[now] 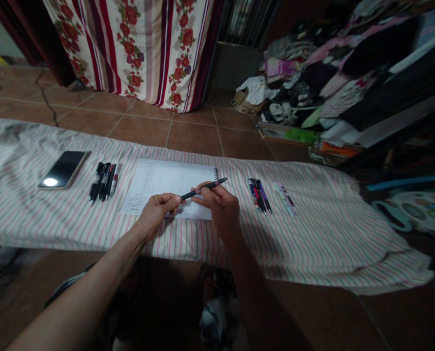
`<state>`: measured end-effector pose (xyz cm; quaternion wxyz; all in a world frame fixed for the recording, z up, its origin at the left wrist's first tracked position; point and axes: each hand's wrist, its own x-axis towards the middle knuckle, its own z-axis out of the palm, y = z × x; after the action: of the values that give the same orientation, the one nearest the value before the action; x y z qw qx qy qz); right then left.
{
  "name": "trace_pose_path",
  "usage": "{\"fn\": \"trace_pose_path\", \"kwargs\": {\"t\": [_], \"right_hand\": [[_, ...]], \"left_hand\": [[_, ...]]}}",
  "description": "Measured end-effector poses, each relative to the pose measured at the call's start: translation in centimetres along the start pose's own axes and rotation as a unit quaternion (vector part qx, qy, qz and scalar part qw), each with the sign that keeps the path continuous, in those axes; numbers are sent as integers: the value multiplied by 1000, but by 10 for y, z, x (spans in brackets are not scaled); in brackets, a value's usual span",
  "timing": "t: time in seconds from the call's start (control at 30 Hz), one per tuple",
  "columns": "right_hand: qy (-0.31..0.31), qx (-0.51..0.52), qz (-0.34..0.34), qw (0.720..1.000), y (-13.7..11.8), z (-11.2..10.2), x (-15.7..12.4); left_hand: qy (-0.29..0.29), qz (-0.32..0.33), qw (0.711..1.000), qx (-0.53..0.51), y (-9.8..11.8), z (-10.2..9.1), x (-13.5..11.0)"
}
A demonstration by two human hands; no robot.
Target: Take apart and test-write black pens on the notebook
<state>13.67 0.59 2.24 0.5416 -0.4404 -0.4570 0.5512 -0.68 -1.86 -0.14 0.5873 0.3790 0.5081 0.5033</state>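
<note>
Head view, read left to right. A smartphone [63, 168] lies face up at the left of the striped cloth [312, 234], its screen catching a spot of light. Just beside it lies a row of dark pens [103, 181], side by side and touching. A spiral notebook [159, 178] lies at the centre, open on a printed page, with its binding on the right edge.

Above the page's near edge, the left hand [159, 209] is closed in a pinch on the lower end of a dark pen [217, 183]. The right hand [221, 207] curls its fingers round the barrel further along. The pen is tilted, tip end up and to the right, and seems clear of the paper.

Right of the notebook lie a second cluster of pens [259, 195] and, near it, two pale pens [285, 197]. A clothes pile [330, 73] fills the far right, and a floral curtain [148, 48] hangs behind.

Judgement: the step in hand is two-handed handling of one pen over the page, not writing. Any work along the barrel calls for a firm pinch at both holds, since nothing else supports the pen.
</note>
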Motion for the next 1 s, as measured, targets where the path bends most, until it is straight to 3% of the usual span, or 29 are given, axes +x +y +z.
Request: {"fn": "trace_pose_path", "kwargs": {"t": [0.47, 1.0], "right_hand": [[-21, 37, -1, 999, 6, 5, -8], [16, 38, 40, 998, 5, 9, -9]], "left_hand": [[-8, 21, 1000, -11, 3, 2, -5], [-59, 35, 995, 75, 10, 1, -9]]}}
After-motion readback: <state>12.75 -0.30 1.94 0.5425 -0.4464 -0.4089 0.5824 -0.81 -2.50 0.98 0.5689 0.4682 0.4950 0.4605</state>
